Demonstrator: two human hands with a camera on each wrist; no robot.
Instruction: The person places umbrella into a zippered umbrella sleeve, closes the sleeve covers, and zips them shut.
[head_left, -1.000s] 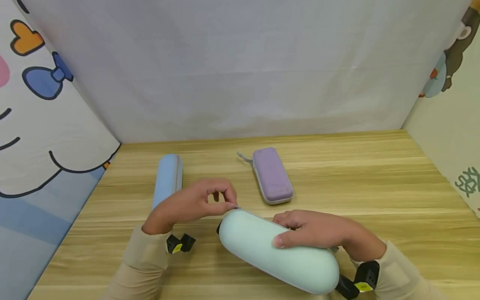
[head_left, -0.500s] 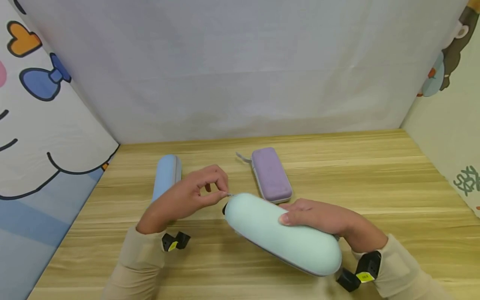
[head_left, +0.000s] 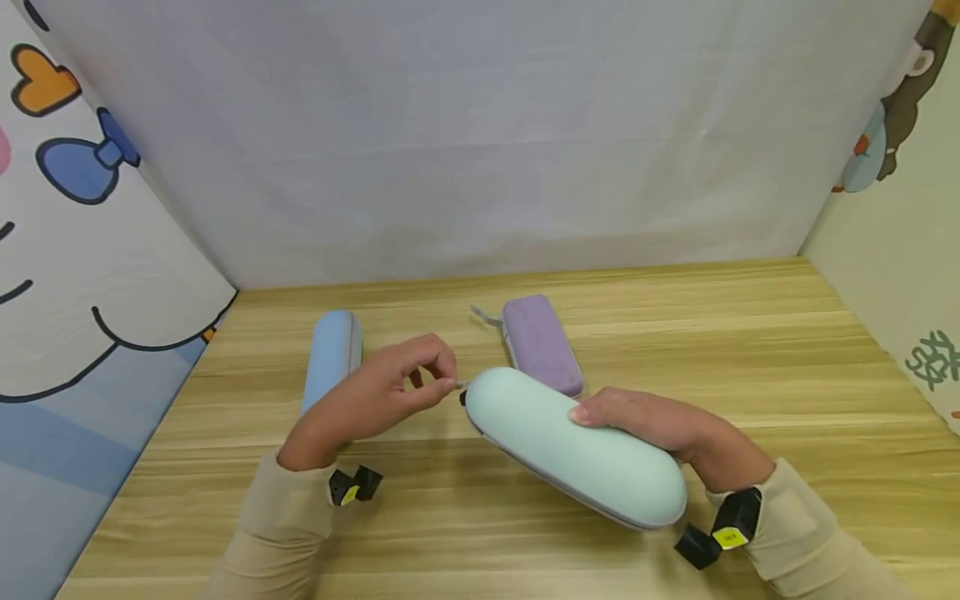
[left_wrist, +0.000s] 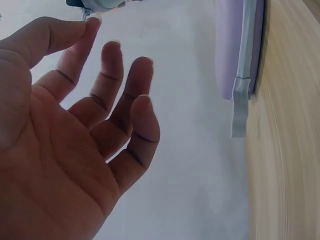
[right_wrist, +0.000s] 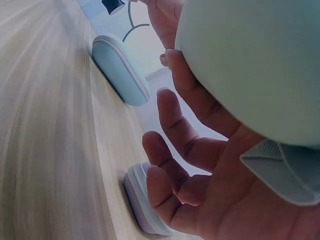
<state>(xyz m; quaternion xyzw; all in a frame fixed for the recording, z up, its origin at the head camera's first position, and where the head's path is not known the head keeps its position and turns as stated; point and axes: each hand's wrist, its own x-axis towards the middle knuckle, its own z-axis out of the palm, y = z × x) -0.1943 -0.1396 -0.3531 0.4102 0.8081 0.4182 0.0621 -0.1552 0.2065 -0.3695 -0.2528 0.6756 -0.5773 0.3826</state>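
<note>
A mint-green, long rounded zip case (head_left: 570, 450) is held tilted above the table, its left end higher. My right hand (head_left: 660, 425) grips it with the thumb on top and the forefinger under its side. In the right wrist view the other fingers stand loosely bent beside the case, and a grey fabric loop (right_wrist: 280, 170) sticks out at its near end. At the case's left end, my left hand (head_left: 393, 387) pinches a small zipper pull (head_left: 461, 385) between thumb and forefinger. The remaining left fingers are spread and slightly bent in the left wrist view.
A purple zip case (head_left: 538, 337) with a grey strap (head_left: 486, 315) lies behind the mint one, partly covered by it in the head view. A light-blue case (head_left: 330, 354) lies left, behind the left forearm. The wooden table (head_left: 712, 333) ends at a pale backdrop (head_left: 480, 150).
My right hand has raised the mint-green case away from the front edge and slightly right. My left hand moved up with it, keeping its pinch on the zipper pull.
</note>
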